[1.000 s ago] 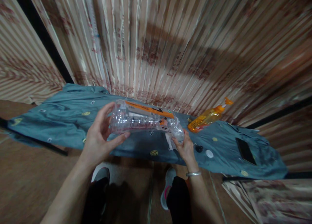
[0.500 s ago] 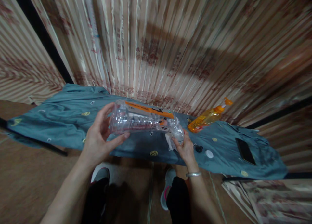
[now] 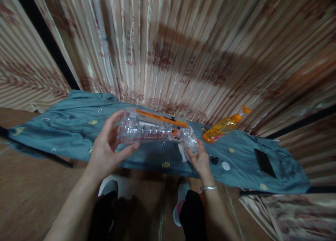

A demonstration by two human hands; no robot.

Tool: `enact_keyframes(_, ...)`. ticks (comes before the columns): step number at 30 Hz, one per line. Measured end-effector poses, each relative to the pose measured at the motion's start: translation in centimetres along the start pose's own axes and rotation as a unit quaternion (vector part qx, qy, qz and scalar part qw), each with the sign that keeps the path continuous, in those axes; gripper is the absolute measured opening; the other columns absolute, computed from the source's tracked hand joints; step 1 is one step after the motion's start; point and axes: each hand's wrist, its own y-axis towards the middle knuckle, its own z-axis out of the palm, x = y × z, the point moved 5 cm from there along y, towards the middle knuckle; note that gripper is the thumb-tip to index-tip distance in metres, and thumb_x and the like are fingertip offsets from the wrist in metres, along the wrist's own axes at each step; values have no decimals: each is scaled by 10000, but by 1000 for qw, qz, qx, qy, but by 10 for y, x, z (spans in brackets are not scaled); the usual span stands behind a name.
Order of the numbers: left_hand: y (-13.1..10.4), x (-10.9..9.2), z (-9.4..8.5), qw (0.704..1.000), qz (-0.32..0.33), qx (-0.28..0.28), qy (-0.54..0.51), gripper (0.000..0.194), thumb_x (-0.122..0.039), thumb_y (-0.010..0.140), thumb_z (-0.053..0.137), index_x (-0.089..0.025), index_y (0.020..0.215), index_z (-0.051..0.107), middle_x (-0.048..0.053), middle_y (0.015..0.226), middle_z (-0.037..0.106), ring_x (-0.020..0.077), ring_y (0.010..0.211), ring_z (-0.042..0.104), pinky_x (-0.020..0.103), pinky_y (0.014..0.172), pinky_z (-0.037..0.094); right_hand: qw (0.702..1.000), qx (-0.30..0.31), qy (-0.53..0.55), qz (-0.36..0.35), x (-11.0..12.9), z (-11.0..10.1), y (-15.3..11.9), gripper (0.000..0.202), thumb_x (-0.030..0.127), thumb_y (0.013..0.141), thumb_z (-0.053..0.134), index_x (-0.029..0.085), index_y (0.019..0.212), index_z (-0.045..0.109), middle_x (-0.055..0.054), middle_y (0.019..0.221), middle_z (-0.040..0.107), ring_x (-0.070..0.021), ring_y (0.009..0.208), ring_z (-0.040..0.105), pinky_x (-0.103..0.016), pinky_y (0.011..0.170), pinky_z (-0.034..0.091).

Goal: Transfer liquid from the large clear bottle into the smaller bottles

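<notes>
A large clear plastic bottle [image 3: 154,129] with an orange-and-black label lies sideways between my hands, above the cloth. My left hand [image 3: 107,144] is wrapped round its base end, thumb underneath. The narrower neck end is gripped by my right hand [image 3: 201,160], which wears a silver bangle. A white piece that looks like tissue [image 3: 184,153] shows beside the right fingers, under the neck; whether the fingers hold it I cannot tell. To the right of the neck, a yellow-orange pump bottle [image 3: 222,129] leans over on the cloth.
A teal patterned cloth [image 3: 73,125] covers the long narrow table. On its right part lie a black phone [image 3: 264,163], a white round disc [image 3: 225,165] and a small black object [image 3: 214,160]. A striped curtain [image 3: 168,52] hangs behind, with dark frame poles [image 3: 49,41] at the sides.
</notes>
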Motion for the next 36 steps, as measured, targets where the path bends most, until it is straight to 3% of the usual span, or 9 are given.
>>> enact_keyframes(6,0,0,0,1000,-6,5,6,912,-336,610,901,-215,1413,485,172,1479,565,321,1261,654,483,950,601,1000,5,-1,-3,2,0,-1,638,508,819,623,133,1327,534,-170,1133,727,-319,1011,710,-449,901,567)
enact_keyframes(14,1,-1,1,1000,12,7,1,881,-325,624,897,-245,1409,505,142,1451,593,281,1214,682,436,921,618,1000,-2,-7,-19,2,0,0,635,527,837,593,131,1330,523,-183,1178,714,-324,1046,702,-462,924,560)
enact_keyframes(30,-1,4,0,1000,16,-17,-7,883,-411,615,911,-252,1395,530,131,1441,601,286,1216,672,464,939,612,1000,1,-9,-25,-1,2,-1,615,515,851,586,139,1333,518,-169,1148,718,-313,1025,707,-451,911,565)
enact_keyframes(36,1,0,0,1000,21,5,16,869,-428,646,896,-261,1403,504,130,1462,577,296,1240,658,463,931,627,1000,-1,-14,-22,0,1,-1,624,528,857,582,129,1333,521,-171,1134,722,-315,995,712,-451,890,571)
